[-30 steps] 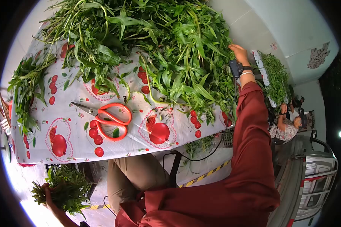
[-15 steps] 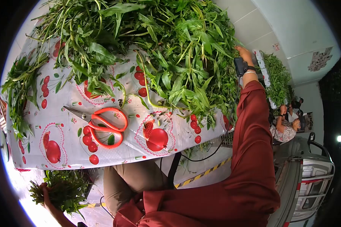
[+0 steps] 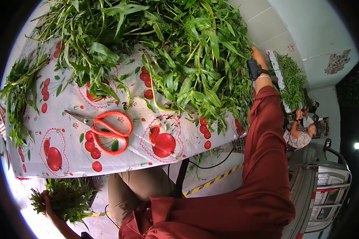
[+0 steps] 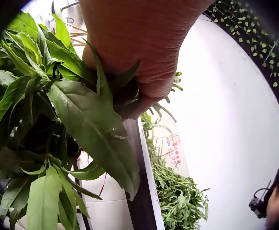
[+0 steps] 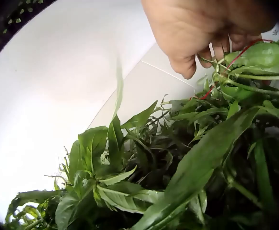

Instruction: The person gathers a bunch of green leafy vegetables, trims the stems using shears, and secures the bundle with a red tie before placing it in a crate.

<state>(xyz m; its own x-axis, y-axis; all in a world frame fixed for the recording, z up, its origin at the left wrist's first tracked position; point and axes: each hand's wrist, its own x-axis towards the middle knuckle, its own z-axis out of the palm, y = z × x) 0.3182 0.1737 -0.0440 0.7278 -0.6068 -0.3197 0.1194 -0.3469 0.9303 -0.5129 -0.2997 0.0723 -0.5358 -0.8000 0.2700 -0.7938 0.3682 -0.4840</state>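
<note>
At the lower left of the head view my left hand (image 3: pixel 47 201) grips a bunch of leafy greens (image 3: pixel 70 199), held low beside the table. In the left wrist view its fingers curl round the stems, partly hidden by leaves (image 4: pixel 89 124). My right hand (image 3: pixel 259 57) is stretched out to the right side of a large heap of greens (image 3: pixel 195 59) on the table. The right wrist view shows that hand (image 5: pixel 201 38) with fingers loosely bent downward at the leaves (image 5: pixel 259 55), the thumb apart from them. A thin red strand (image 5: pixel 245 50) runs by the fingers.
Orange-handled scissors (image 3: pixel 112 131) lie on the fruit-patterned tablecloth (image 3: pixel 75 159). A smaller bunch of greens (image 3: pixel 22 91) hangs over the table's left side. A black cable (image 3: pixel 221 161) loops below the front edge. Another person (image 3: pixel 301 135) is at a tray of greens (image 3: pixel 291 83), right.
The head view has shifted, so the table and scissors appear farther left and lower. My right hand has edged slightly right along the heap; my left hand keeps its hold on the bunch.
</note>
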